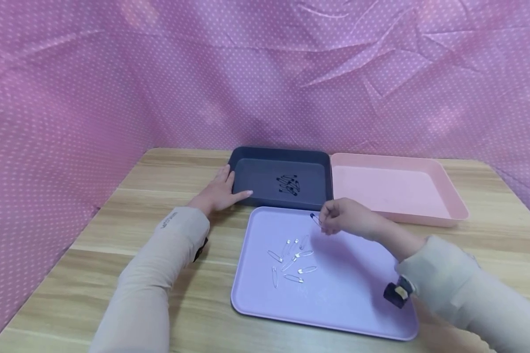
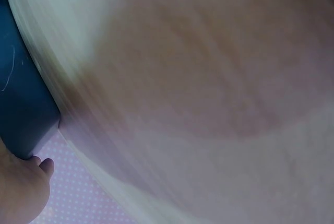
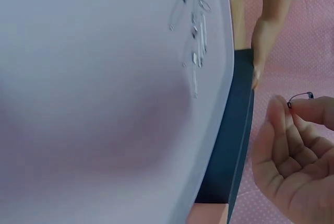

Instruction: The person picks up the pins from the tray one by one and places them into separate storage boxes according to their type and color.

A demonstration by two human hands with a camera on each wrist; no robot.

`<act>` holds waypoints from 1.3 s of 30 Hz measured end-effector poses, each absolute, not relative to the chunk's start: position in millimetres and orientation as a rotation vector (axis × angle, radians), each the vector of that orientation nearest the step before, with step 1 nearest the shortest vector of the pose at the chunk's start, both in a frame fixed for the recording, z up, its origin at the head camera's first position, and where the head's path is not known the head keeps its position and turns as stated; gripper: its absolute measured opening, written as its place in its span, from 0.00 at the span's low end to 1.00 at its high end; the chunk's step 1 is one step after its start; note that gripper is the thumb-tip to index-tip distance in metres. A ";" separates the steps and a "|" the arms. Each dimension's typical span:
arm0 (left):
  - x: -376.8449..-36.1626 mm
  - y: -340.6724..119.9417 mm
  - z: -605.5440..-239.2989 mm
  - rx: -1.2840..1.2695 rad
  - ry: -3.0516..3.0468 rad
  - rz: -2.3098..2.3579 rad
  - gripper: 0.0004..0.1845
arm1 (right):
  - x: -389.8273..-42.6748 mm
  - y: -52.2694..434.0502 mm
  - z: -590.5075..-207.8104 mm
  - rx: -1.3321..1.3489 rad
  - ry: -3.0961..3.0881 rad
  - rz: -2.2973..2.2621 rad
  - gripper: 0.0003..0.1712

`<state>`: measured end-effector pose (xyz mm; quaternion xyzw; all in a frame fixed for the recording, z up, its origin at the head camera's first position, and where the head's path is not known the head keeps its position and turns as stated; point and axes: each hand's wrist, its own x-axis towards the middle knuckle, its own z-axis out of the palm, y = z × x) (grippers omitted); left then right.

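Between thumb and fingertips my right hand (image 1: pixel 349 216) pinches a black safety pin (image 1: pixel 315 219), held above the far edge of the lilac tray (image 1: pixel 353 299). The right wrist view also shows this black safety pin (image 3: pixel 300 97) at the fingertips. My left hand (image 1: pixel 218 191) rests on the left rim of the dark tray (image 1: pixel 256 184), its fingers spread and thumb over the near edge. A small heap of black safety pins (image 1: pixel 288 185) lies inside the dark tray. Several silver safety pins (image 1: pixel 293 278) are scattered on the left half of the lilac tray.
A pink tray (image 1: pixel 446 196) stands right beside the dark one at the back of the wooden table (image 1: pixel 194 304). The lilac tray lies in front of both. Polka-dot pink cloth (image 1: pixel 247 73) hangs behind and around the table.
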<state>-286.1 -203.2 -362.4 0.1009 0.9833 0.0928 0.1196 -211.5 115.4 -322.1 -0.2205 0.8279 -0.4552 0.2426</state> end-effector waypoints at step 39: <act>-288.0 -203.5 -361.2 0.296 2.870 0.285 0.55 | -311.5 48.6 -350.7 -0.278 2.591 -1.378 0.07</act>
